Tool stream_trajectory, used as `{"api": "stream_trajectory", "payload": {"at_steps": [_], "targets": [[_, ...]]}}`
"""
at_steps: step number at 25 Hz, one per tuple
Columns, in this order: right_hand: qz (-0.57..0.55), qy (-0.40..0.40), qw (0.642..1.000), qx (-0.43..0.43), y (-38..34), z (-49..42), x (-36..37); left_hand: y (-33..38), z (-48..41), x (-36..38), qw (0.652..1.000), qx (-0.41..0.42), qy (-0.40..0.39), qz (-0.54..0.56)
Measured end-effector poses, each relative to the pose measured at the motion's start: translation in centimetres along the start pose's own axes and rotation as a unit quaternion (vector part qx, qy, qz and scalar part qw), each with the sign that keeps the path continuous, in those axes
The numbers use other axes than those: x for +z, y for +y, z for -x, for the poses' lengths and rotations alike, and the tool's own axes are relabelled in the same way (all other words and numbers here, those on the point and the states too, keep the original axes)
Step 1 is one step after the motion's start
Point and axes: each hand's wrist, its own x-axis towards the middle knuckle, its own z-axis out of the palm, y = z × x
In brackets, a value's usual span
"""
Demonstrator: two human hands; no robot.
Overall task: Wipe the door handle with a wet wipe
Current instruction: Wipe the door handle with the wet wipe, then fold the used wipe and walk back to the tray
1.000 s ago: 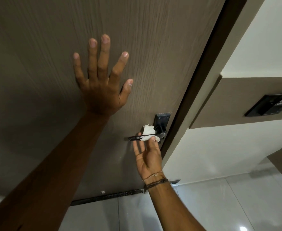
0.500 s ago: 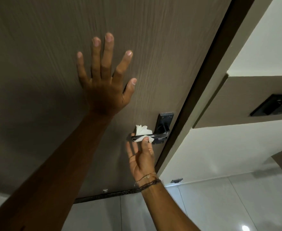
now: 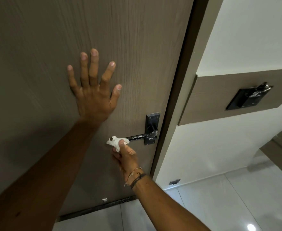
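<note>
While our left hand [image 3: 93, 95] lies flat against the brown wood-grain door [image 3: 37, 47], its fingers [image 3: 84, 67] spread wide and holding nothing, our right hand [image 3: 126, 157] reaches up from below to the dark metal lever door handle [image 3: 142, 135]. We pinch a crumpled white wet wipe [image 3: 115, 142] between the thumb and the curled fingers [image 3: 116, 155] of this hand, closed firmly on it. The wipe sits at the free left end of the lever, touching and covering its tip, while the rest of the bar shows bare and glossy to the right, running to the dark rectangular backplate [image 3: 152, 120] near the door's right edge. Thin thread bracelets [image 3: 137, 176] circle our right wrist. Right of the door stands a brown frame [image 3: 182, 80], then a white wall [image 3: 245, 30] with a brown band carrying a black switch plate [image 3: 247, 99]. Glossy pale floor tiles [image 3: 220, 205] lie below.
</note>
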Motion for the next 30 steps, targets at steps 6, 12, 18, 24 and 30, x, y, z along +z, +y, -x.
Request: {"api": "stream_trajectory", "payload": {"at_steps": [6,12,18,24,30], "targets": [[0.208,0.015,0.978,-0.024,-0.7,3.2,-5.2,2.2,3.6,-5.4,0.974,-0.076,-0.085,0.196],[0.386,-0.097,0.909,-0.126,-5.6,7.0,-14.2,8.1,10.6,-10.7,0.76,-0.094,-0.44,0.469],[0.449,-0.149,0.881,-0.016,-14.0,9.3,-24.3,19.7,12.8,-7.2,0.457,-0.14,-0.684,0.551],[0.483,-0.125,0.858,0.121,-22.6,12.7,-37.5,36.3,12.7,-4.3,0.366,-0.045,-0.734,0.571],[0.331,-0.01,0.939,0.095,-31.4,18.6,-53.1,57.0,12.3,-2.6,0.334,-0.046,-0.739,0.584]]}}
